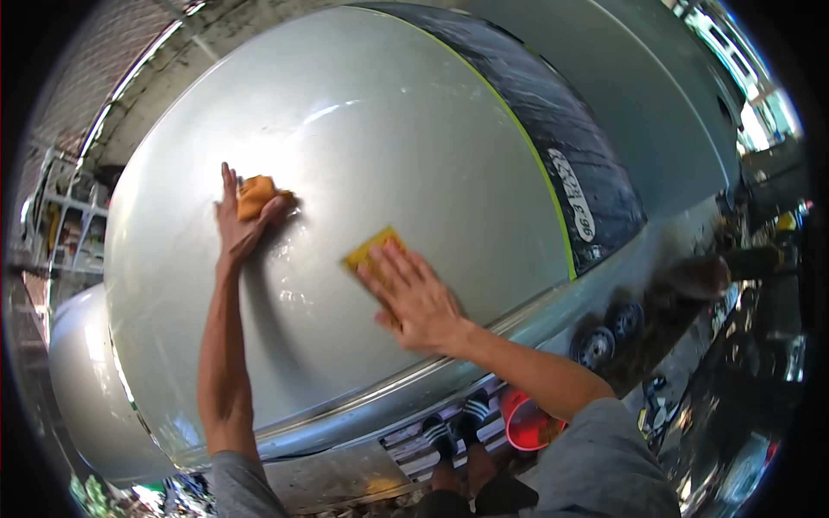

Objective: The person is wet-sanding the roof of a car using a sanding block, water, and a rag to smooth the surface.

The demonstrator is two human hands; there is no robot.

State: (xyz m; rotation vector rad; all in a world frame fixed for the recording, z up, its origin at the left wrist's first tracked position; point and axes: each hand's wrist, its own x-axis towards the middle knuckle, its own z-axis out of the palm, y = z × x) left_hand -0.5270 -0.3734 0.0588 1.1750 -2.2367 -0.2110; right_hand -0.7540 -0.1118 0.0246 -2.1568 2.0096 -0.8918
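Note:
A wet, silver-grey car roof [406, 155] fills the middle of the view. On its left part, my left hand [237, 220] grips a bunched orange cloth [256, 197], with fingers and thumb spread around it. Further right and nearer to me, my right hand [414, 302] lies with fingers extended over a yellow sheet of sandpaper [356, 255], holding it against the roof. The palm and fingers cover much of the sheet. Water droplets glisten between the two hands.
Green masking tape [524, 134] borders the dark, wet windshield [553, 95] at right, which carries a white sticker [572, 194]. Below the roof edge, a red bucket [522, 421] stands beside my sandalled feet [456, 427] on a slatted platform. Wheel rims [596, 345] lie further right.

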